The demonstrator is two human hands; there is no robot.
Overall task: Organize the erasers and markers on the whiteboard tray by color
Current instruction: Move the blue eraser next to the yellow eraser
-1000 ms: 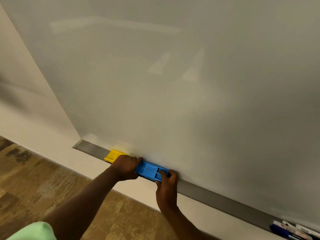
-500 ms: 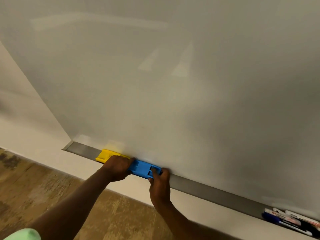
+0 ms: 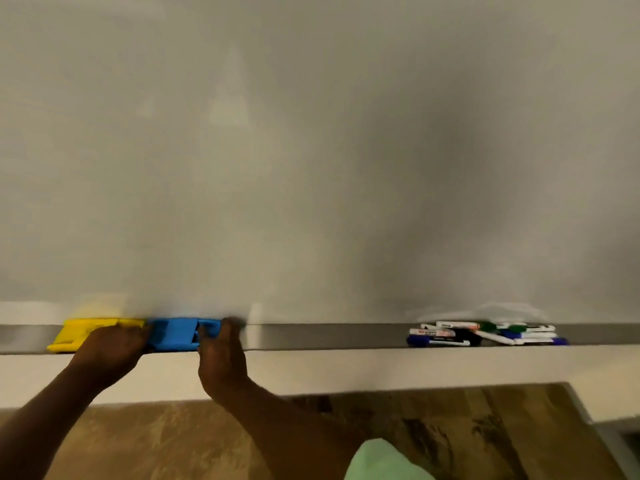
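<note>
A yellow eraser (image 3: 86,329) and a blue eraser (image 3: 176,334) lie end to end on the grey whiteboard tray (image 3: 325,336) at the left. My left hand (image 3: 110,348) rests over the joint between the two erasers, fingers curled on them. My right hand (image 3: 221,355) grips the right end of the blue eraser, fingertips at its far edge. A heap of several markers (image 3: 485,334) with white barrels and blue, green, black and red caps lies on the tray to the right, apart from both hands.
The blank whiteboard (image 3: 311,150) fills the upper view. A pale wall strip (image 3: 381,368) runs under the tray, with brown patterned floor (image 3: 173,445) below. A pale green sleeve (image 3: 381,462) shows at the bottom.
The view has swung right and levelled, so the marker heap is fully in sight. Both hands stay on the erasers at the left of the tray.
</note>
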